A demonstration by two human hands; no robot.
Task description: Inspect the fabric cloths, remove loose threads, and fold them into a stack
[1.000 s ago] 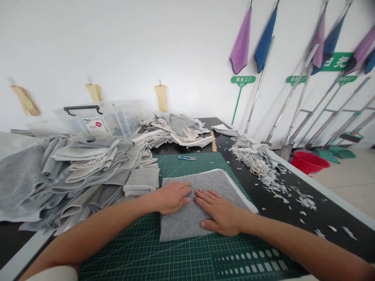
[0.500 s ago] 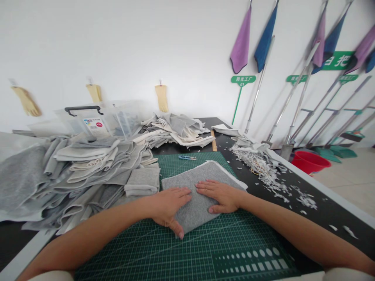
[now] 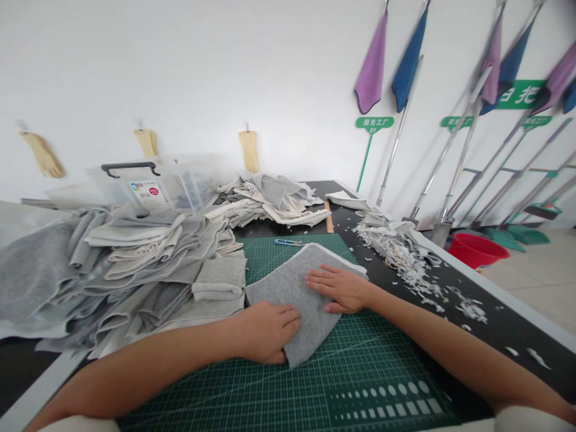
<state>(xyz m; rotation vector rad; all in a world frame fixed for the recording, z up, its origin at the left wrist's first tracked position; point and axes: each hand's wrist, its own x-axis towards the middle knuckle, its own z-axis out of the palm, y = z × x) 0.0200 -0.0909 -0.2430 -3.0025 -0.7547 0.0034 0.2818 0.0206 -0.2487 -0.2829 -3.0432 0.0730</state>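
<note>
A grey felt piece (image 3: 310, 327) with a white edge along its far side lies tilted over the green cutting mat (image 3: 216, 390). At its near left edge, my left hand (image 3: 270, 330) is closed with the fingers bent over the felt; the thumb is mostly hidden. My right hand (image 3: 339, 288) rests flat on the upper right of the same felt, fingers stretched out. Just beyond the felt's far corner lies a blue utility knife (image 3: 288, 242) on the mat.
Folded grey and white felt (image 3: 148, 252) is heaped on the left, before a clear plastic box (image 3: 148, 186). Another felt pile (image 3: 274, 198) stands at the back. White scraps (image 3: 405, 258) litter the black table on the right. A red bucket (image 3: 477, 249) and mops stand beyond.
My left hand has gone from lying spread to closing on the felt's near edge. The felt has turned and shifted slightly left, and my right hand has moved a little up it.
</note>
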